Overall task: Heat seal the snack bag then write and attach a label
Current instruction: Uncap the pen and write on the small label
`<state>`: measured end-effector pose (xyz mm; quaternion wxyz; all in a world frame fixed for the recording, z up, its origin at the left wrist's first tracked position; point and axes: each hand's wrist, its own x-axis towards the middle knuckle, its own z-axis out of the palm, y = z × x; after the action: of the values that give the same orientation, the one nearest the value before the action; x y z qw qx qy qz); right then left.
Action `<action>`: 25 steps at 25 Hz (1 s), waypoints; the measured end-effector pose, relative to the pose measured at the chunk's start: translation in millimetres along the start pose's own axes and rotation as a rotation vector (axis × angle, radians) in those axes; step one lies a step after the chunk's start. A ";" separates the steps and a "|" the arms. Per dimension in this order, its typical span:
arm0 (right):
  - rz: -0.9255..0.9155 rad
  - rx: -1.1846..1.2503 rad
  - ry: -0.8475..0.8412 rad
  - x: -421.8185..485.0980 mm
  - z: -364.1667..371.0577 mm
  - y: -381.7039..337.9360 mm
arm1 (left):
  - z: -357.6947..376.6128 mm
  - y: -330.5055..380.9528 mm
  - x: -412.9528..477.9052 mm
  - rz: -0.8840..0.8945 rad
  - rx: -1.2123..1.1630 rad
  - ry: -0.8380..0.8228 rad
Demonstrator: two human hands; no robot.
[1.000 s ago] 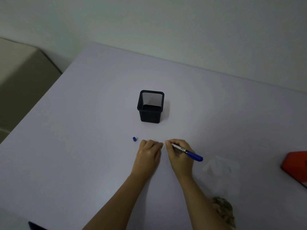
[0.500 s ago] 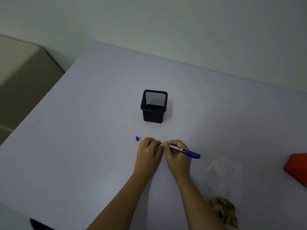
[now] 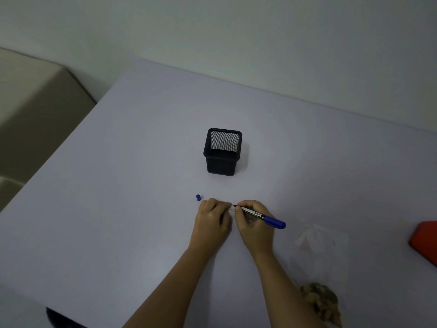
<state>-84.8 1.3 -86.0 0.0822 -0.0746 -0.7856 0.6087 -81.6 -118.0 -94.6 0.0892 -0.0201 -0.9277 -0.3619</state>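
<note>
Right hand [image 3: 255, 223] grips the marker [image 3: 260, 215], tip down on the label [image 3: 232, 207].
Beyond the hands stands the black mesh pen holder [image 3: 223, 152], only its dark floor showing inside. To the right of the right hand lies the clear snack bag [image 3: 321, 252], with brown snacks [image 3: 321, 301] bunched at its near end. The marker slants, nib towards the left hand [image 3: 212, 221], blue end trailing right. The left hand's curled fingers pin the small label, which lies between both hands. The blue cap [image 3: 198, 197] sits just beyond the left hand.
</note>
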 end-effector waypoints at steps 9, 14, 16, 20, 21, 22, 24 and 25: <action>-0.135 -0.140 -0.042 -1.0 4.5 5.9 | -3.5 2.7 0.1 -0.012 -0.025 0.025; -0.156 -0.132 -0.074 -2.4 6.8 5.8 | -4.5 1.5 0.0 -0.067 -0.038 0.014; -0.170 -0.120 -0.074 -2.9 7.8 7.8 | -5.0 1.5 0.0 -0.073 -0.042 0.009; -0.200 -0.139 -0.098 -3.0 9.3 10.0 | -4.9 2.8 -0.1 -0.057 -0.031 0.018; -0.204 -0.136 -0.105 -3.5 9.5 9.5 | -5.0 2.7 -0.1 -0.059 -0.029 0.019; -0.209 -0.135 -0.108 -3.8 9.6 8.6 | -5.2 2.6 0.1 -0.065 -0.029 0.019; -0.220 -0.137 -0.105 -4.1 9.4 7.2 | -6.1 2.0 0.7 -0.076 -0.036 0.014; -0.224 -0.140 -0.104 -4.1 9.1 7.1 | -6.8 1.6 1.2 -0.081 -0.040 0.012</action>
<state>-82.7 -6.4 -95.2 0.1034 0.0395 -0.8327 0.5425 -81.5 -121.4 -88.4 0.0799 0.0178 -0.9198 -0.3838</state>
